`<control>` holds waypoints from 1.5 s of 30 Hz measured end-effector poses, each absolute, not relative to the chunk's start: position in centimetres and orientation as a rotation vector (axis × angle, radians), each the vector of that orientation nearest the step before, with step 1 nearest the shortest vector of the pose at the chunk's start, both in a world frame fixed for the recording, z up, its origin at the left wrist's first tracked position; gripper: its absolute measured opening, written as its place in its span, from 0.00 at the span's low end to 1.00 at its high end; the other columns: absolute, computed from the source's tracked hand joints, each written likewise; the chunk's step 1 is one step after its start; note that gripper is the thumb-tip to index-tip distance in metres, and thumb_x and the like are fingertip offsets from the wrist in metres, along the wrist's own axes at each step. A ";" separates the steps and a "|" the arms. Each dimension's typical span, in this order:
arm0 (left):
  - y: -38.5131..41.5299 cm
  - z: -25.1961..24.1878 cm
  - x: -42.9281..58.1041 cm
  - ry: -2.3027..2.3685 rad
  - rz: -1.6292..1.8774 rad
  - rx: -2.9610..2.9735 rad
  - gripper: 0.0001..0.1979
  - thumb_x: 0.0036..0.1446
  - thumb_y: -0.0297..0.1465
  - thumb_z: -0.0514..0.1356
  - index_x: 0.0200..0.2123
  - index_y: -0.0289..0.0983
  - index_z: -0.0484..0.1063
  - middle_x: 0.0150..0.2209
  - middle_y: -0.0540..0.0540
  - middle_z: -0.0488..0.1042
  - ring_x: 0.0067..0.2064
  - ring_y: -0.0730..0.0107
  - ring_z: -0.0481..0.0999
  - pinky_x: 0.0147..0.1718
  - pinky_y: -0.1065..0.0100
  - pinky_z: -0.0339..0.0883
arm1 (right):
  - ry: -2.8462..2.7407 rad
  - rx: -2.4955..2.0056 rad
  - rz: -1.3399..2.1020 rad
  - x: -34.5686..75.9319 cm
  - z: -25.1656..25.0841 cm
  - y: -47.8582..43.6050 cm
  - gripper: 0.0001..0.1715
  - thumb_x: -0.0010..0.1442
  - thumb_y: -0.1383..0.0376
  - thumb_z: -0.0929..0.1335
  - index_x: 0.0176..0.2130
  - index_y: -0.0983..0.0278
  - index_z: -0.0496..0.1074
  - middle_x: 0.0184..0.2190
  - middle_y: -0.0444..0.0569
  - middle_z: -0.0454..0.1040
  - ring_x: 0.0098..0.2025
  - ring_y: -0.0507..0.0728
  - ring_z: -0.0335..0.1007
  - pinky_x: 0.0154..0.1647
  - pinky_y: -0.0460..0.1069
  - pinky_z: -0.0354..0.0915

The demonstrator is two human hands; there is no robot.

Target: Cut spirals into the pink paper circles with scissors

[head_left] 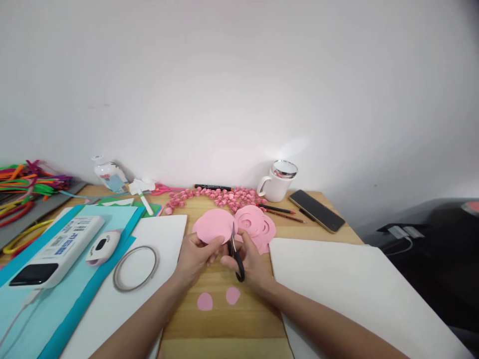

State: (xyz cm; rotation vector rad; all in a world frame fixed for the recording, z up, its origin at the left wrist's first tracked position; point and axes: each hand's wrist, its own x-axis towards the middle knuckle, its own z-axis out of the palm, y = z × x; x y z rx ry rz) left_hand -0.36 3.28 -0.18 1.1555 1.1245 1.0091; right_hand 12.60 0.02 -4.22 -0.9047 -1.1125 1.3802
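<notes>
– Two small pink discs lie on the table nearest you.
– Where's your pink circle?
– Beyond them, pinched in your left hand; your right hand grips the scissors, blades at the circle's edge.
– And farther off?
– Cut spirals, then pink curls and a white mug.

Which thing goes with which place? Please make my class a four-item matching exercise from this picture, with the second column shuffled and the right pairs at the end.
Things
1. Black-handled metal scissors
2. Thin grey ring
3. Two small round pink paper pieces
4. Flat black phone

Places
A. On the wooden tabletop, between the forearms
B. Right of the white silver-rimmed mug
C. In the right hand
D. On the flat white board at the left

Pairs: 1-C, 2-D, 3-A, 4-B
</notes>
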 end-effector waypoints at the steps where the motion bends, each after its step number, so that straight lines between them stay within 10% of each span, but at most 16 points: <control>1: 3.2 -0.2 -0.4 1.129 1.004 1.168 0.19 0.41 0.35 0.65 0.10 0.34 0.62 0.07 0.55 0.60 0.12 0.83 0.54 0.13 0.75 0.46 | -1.108 -0.904 1.370 12.6 -4.2 0.1 0.35 0.42 0.60 0.75 0.44 0.60 0.54 0.24 0.39 0.65 0.26 0.51 0.62 0.27 0.45 0.58; 45: 3.4 -0.1 -0.5 1.107 1.027 1.117 0.14 0.37 0.37 0.67 0.16 0.32 0.69 0.09 0.56 0.58 0.13 0.82 0.52 0.14 0.75 0.43 | -1.134 -0.925 1.361 12.7 -4.1 0.0 0.36 0.42 0.59 0.75 0.45 0.60 0.55 0.23 0.38 0.63 0.24 0.50 0.59 0.24 0.44 0.55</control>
